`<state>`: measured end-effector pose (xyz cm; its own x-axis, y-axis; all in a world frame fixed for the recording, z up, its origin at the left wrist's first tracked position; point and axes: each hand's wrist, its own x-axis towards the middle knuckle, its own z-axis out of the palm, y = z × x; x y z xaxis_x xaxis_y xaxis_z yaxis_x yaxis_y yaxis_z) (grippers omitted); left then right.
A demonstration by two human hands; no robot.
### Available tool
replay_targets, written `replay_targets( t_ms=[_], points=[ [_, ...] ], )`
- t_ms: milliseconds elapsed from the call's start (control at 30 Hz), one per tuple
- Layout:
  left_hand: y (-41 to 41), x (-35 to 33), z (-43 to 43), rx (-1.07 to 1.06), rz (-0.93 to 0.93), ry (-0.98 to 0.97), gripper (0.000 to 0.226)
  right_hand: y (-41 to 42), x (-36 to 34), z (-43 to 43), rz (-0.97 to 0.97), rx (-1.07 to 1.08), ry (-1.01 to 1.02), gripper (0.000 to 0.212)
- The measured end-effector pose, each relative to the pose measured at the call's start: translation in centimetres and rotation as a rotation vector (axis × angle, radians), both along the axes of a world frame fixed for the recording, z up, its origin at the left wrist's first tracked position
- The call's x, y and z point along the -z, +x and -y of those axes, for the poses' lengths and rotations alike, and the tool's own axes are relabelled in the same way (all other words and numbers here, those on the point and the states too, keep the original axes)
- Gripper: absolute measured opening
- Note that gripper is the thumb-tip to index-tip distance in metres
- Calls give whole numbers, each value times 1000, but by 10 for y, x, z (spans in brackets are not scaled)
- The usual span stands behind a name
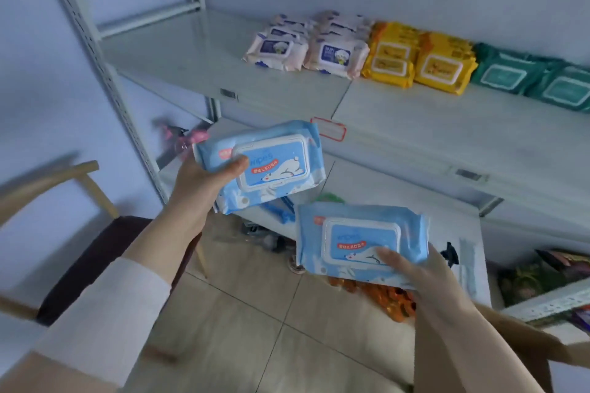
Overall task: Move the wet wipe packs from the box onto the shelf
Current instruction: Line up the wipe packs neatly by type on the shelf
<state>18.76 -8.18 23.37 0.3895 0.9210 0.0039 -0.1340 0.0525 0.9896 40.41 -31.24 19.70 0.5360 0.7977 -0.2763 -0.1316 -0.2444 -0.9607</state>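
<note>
– Two blue wet wipe packs are in the air, one per hand. Left hand [204, 182] has the upper blue pack [271, 166] just below the shelf [178, 54] front edge. Right hand [427, 284] has the lower blue pack [357, 239] further down, over the floor.
– Grip?
– Both clamped the same way: thumb on top at the flip lid, fingers wrapped underneath and mostly hidden.
– Handling?
– Soft film pouch that looks full, so I'd guess moderate weight and some sag if held by a corner. The film is probably slick. The lid frame is the only stiff part. Best hold is across a short end, thumb on the frame and fingers flat below. Not fragile, but don't pop the lid.
– Drop zone?
– Bare board left of the pink-white packs [306, 48]. Yellow packs [418, 64] and green packs [536, 80] fill the right. I can't clearly make out the box.
</note>
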Motion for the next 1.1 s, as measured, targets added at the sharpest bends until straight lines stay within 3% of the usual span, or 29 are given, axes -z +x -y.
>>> replay_targets(
  t_ms=[300,800,900,1100],
  points=[
    [20,-25,-198,-8,46,109,29,32,-37,-207,7,-115,155,54],
    [95,-35,-548,-20,-61,202,33,61,-74,-555,37,-200,237,58],
    [113,-27,-618,75,-61,206,25,59,-72,-616,47,-159,236,63],
    [157,1,-729,306,-91,135,34,64,-57,-718,182,-22,120,61]
  ],
)
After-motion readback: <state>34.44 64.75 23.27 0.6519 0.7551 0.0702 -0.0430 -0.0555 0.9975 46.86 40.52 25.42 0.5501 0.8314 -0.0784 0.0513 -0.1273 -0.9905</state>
